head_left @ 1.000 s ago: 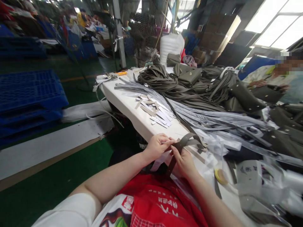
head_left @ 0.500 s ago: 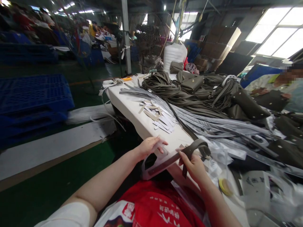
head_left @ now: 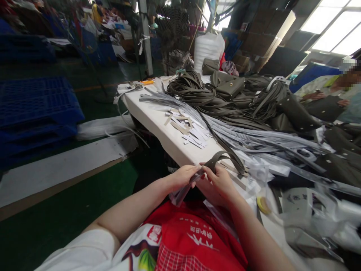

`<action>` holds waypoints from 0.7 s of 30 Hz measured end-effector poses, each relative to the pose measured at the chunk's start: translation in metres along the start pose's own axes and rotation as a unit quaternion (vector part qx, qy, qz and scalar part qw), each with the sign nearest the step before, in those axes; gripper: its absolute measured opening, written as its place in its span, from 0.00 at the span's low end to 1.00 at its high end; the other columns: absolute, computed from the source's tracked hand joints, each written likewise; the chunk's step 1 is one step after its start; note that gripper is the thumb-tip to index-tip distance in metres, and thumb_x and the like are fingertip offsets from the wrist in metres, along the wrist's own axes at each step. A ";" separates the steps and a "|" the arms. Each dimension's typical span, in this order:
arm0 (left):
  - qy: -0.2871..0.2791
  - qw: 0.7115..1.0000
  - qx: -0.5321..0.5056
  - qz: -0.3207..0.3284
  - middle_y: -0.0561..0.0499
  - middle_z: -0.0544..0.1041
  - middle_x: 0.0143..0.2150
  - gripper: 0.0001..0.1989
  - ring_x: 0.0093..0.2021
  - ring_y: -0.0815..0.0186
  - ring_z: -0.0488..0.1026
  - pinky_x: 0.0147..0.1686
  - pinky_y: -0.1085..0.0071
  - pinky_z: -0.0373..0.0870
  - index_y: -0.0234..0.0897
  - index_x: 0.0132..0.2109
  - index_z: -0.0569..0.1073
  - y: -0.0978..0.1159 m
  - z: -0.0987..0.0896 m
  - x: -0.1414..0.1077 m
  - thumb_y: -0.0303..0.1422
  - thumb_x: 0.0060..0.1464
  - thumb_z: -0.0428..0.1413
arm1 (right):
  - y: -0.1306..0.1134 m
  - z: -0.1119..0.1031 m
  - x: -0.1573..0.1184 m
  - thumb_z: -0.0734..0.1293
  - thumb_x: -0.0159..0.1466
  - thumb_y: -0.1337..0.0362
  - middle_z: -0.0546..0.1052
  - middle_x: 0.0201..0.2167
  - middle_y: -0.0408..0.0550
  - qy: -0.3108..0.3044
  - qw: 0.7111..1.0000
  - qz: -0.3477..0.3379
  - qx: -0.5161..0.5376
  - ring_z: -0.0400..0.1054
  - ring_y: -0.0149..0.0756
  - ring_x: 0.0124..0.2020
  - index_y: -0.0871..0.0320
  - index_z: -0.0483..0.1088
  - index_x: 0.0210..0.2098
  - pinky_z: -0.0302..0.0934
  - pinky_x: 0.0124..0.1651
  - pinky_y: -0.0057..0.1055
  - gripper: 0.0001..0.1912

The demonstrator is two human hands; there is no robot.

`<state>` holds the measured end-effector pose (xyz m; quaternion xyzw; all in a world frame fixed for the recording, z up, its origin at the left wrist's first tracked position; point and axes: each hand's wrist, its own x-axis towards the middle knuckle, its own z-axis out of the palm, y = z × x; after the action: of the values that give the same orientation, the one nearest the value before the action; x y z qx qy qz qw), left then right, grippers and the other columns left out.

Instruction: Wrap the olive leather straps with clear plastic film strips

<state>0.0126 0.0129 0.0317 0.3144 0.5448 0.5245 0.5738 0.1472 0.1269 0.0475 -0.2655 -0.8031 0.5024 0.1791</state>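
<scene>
Close together in front of my body, both hands work on a dark olive strap and a clear plastic sleeve. My right hand is closed on the strap, which loops up and over toward the table. My left hand is closed around the plastic sleeve, its fingertips nearly meeting those of the right. The sleeve's lower end hangs below the left hand. Where strap and sleeve meet, fingers hide part of them.
On the white table lie paper strips, a heap of dark straps, clear sleeves and a yellow tape roll. Across the table, a person handles a dark piece. Blue pallets stand at left.
My hands have come together; the right moved left with the strap, toward the left hand. My left fingers, spread earlier, are now closed round the sleeve. The view tilted slightly downward.
</scene>
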 end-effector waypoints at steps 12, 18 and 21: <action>-0.007 0.980 -0.197 0.016 0.52 0.70 0.19 0.24 0.14 0.78 0.53 0.15 0.78 0.42 0.26 0.39 0.78 0.009 -0.015 0.001 0.48 0.58 0.56 | 0.007 0.018 -0.020 0.65 0.58 0.55 0.76 0.23 0.46 -0.059 0.997 0.058 0.004 0.67 0.37 0.27 0.61 0.77 0.30 0.60 0.31 0.31 0.15; 0.031 0.974 -0.220 0.053 0.40 0.78 0.43 0.18 0.19 0.79 0.60 0.14 0.79 0.42 0.29 0.34 0.76 0.021 -0.020 -0.004 0.43 0.54 0.61 | 0.012 0.016 -0.026 0.66 0.59 0.52 0.75 0.22 0.46 0.072 0.997 0.034 0.011 0.69 0.37 0.27 0.58 0.74 0.24 0.62 0.33 0.31 0.16; 0.011 0.983 -0.181 0.038 0.45 0.77 0.31 0.21 0.18 0.77 0.60 0.15 0.79 0.44 0.29 0.34 0.76 0.016 -0.016 -0.005 0.46 0.50 0.62 | 0.010 0.013 -0.028 0.67 0.59 0.50 0.77 0.23 0.49 0.108 0.993 0.034 0.025 0.70 0.39 0.28 0.59 0.75 0.25 0.63 0.33 0.32 0.18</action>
<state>-0.0065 0.0089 0.0448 0.2202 0.4348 0.6392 0.5948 0.1642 0.1044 0.0325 -0.3407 -0.7566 0.4970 0.2539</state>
